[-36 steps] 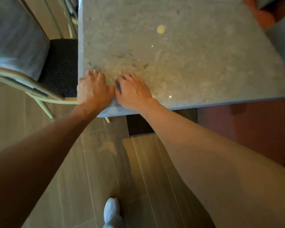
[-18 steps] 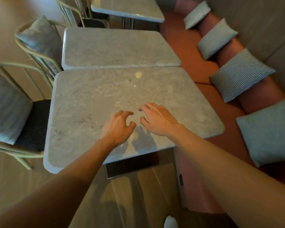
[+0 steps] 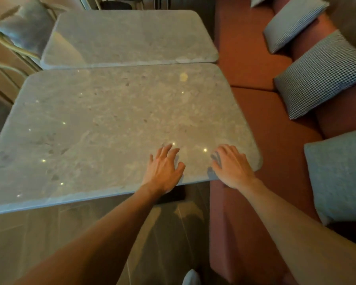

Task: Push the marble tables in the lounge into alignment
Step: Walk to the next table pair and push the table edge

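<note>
Rust-red banquette [image 3: 253, 120] with grey and checked cushions [image 3: 321, 77], pale-framed chair [image 3: 10, 48], wood-look floor [image 3: 39, 233], warm dim light.

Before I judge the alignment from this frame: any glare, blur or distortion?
Head view: small bright ceiling-light reflections dot the near marble table; wide-angle bending bows its edges; the chair cushion at far left is smeared; both hands look fairly sharp.

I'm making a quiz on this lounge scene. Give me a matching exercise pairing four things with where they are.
Things:
1. left hand
2. right hand
3. far marble table
4. checked cushion

Places:
A. on the red bench
B. near table's right corner
C. beyond the near table's far edge
D. flat on the near table, nearer its middle

Pairs: 1-D, 2-B, 3-C, 4-A
</note>
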`<state>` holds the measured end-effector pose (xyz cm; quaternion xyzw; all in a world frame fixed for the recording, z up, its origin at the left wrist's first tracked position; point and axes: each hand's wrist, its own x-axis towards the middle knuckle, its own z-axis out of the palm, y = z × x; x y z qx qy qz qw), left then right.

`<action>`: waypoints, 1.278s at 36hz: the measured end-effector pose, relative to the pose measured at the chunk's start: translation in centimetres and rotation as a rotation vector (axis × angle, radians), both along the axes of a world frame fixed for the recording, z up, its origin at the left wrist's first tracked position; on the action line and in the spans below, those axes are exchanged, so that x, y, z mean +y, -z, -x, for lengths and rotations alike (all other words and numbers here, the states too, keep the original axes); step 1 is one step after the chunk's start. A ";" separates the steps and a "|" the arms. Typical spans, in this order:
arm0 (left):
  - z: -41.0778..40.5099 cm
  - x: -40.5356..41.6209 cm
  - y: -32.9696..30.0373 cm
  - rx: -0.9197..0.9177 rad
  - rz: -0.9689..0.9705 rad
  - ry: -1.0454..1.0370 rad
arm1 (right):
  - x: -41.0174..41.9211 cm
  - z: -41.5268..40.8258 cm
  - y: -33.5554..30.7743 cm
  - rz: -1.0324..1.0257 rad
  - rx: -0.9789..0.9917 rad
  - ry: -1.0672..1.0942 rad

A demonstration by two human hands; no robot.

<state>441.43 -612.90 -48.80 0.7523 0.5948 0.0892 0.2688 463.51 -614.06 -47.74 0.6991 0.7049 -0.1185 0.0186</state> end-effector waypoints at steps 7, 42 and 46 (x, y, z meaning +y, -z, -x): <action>-9.8 0.7 3.7 0.062 -0.163 0.102 | 0.7 -4.5 5.2 -0.201 0.007 0.086; -14.7 1.4 9.0 0.350 -0.307 0.231 | 3.1 -7.4 10.9 -0.481 0.031 0.162; -13.4 3.3 5.5 0.024 0.023 0.182 | 4.0 -7.3 8.3 -0.182 0.120 0.193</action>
